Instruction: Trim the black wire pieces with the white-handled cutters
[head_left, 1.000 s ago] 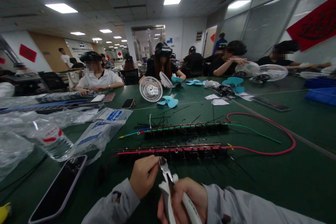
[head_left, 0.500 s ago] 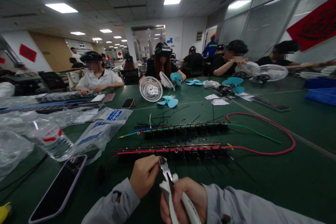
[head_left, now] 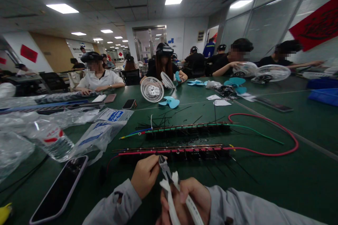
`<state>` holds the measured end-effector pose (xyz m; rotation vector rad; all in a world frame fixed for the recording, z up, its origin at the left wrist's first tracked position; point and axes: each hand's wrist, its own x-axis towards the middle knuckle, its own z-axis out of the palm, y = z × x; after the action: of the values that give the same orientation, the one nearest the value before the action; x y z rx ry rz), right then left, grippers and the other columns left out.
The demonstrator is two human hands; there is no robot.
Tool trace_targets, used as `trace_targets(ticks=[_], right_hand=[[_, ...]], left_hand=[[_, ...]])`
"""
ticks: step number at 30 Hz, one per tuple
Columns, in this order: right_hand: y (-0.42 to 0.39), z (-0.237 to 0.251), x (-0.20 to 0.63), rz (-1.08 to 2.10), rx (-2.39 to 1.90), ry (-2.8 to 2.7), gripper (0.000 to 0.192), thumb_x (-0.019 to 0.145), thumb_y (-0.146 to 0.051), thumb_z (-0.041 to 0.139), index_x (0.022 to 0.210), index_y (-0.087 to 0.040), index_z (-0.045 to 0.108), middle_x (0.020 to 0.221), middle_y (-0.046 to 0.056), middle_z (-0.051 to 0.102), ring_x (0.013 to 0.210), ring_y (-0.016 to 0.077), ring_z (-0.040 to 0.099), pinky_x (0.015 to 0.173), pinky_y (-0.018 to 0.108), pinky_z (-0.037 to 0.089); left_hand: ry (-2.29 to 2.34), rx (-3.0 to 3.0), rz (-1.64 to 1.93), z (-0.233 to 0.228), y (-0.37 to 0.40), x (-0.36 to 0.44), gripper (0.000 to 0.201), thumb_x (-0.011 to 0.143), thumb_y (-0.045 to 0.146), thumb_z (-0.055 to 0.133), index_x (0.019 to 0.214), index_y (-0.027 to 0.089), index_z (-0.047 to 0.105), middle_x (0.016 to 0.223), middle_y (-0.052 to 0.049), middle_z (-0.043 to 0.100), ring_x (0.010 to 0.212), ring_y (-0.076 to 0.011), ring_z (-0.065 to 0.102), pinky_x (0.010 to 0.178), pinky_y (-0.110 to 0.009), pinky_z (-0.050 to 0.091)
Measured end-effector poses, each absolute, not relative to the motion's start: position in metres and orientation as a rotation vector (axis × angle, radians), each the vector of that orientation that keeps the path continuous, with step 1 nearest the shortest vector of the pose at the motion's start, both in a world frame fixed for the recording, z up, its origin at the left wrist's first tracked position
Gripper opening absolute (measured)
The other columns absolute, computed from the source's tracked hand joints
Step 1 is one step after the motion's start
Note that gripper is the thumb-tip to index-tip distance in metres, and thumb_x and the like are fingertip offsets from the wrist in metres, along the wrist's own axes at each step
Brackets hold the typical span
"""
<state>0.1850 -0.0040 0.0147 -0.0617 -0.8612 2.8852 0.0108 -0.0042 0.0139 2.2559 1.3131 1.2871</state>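
My right hand (head_left: 194,193) is wrapped round the white handles of a pair of diagonal cutters (head_left: 166,169). The cutters point up and slightly left, their jaws beside the fingertips of my left hand (head_left: 145,175). That hand is closed in a pinch at the near edge of the front black wiring strip (head_left: 204,154); whatever sits between its fingers is hidden. A red cable (head_left: 150,152) runs along this strip, with thin black ties sticking out below it. Behind lies a second strip (head_left: 187,130) with a green wire (head_left: 260,132).
Left of my hands are a phone (head_left: 60,186), a water bottle (head_left: 54,140) and plastic bags (head_left: 102,126). Across the green table (head_left: 266,168) lie white fan grilles (head_left: 152,89), blue fan blades (head_left: 169,102) and papers (head_left: 221,102). Several co-workers sit beyond.
The cutters have tilted a little, their jaws shifting slightly left. My left hand stays nearly still. A co-worker at the right has lowered a hand from the face toward a fan grille.
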Motion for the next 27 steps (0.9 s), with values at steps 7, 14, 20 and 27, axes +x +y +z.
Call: trace_targets(ticks=[7, 14, 20, 27], right_hand=[[0.003, 0.007, 0.191, 2.994, -0.152, -0.928, 0.025, 0.063, -0.032, 0.038, 0.078, -0.015, 0.049, 0.055, 0.001, 0.045, 0.047, 0.0143, 0.047, 0.052, 0.027, 0.032], [-0.001, 0.012, 0.192, 2.985, -0.420, -0.914, 0.022, 0.062, -0.034, 0.038, 0.074, -0.018, 0.046, 0.054, -0.002, 0.038, 0.044, 0.0100, 0.038, 0.048, 0.024, 0.026], [-0.003, 0.016, 0.191, 2.947, -0.503, -0.947, 0.023, 0.059, -0.036, 0.039, 0.072, -0.018, 0.046, 0.052, -0.002, 0.037, 0.041, 0.0096, 0.036, 0.046, 0.023, 0.026], [-0.005, 0.018, 0.190, 2.932, -0.559, -0.940, 0.021, 0.058, -0.035, 0.039, 0.068, -0.018, 0.045, 0.049, -0.002, 0.037, 0.039, 0.0091, 0.035, 0.044, 0.023, 0.025]], left_hand=[[1.291, 2.251, 1.281, 0.015, -0.004, 0.011, 0.027, 0.088, 0.017, 0.042, 0.102, 0.018, 0.065, 0.090, -0.007, 0.070, 0.084, -0.0174, 0.066, 0.075, -0.027, 0.053], [1.294, 2.257, 1.267, 0.016, -0.004, 0.012, 0.028, 0.087, 0.016, 0.042, 0.103, 0.018, 0.065, 0.089, -0.007, 0.070, 0.084, -0.0175, 0.066, 0.075, -0.027, 0.053], [1.295, 2.253, 1.269, 0.017, -0.004, 0.012, 0.028, 0.087, 0.016, 0.042, 0.103, 0.018, 0.065, 0.089, -0.007, 0.070, 0.083, -0.0174, 0.066, 0.074, -0.027, 0.053], [1.308, 2.270, 1.265, 0.017, -0.005, 0.012, 0.028, 0.087, 0.017, 0.041, 0.102, 0.018, 0.065, 0.089, -0.008, 0.070, 0.083, -0.0178, 0.067, 0.074, -0.027, 0.053]])
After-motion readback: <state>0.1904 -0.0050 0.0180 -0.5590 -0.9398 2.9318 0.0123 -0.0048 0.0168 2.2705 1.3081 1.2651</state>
